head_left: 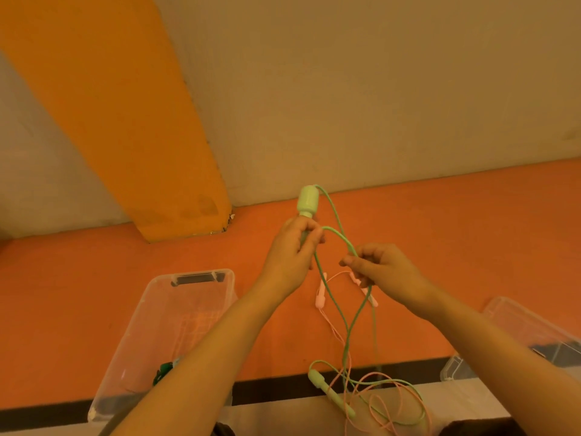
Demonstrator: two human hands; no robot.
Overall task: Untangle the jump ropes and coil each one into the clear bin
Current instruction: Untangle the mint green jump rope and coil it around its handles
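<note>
Item 1, left hand [294,247]: fingers curled round the stem of a pale green handle [308,201], which stands upright at 12 o'clock of the hand.

Item 2, right hand [375,267]: fingers pinching the green jump rope [338,305] at a bend just at 3 o'clock of the left hand; both hands are raised above the floor.

Item 3, green cord: hangs from both hands toward 6 o'clock, crossing itself, down to its second handle [330,393] and loose loops. Judged light, limp and springy, likely to snag; best held at the handles and fed through loop by loop.

Item 4, pink jump rope [374,398]: thin cord interlaced with the green loops at 6 o'clock; its pink handles [321,297] lie behind the hanging green cord. This crossing is the obstruction.

Item 5, clear bin [201,275]: at 9 o'clock, open, something dark green inside.

Item 6, second clear container [515,313]: at 3 o'clock, partly hidden by the right forearm.
</note>
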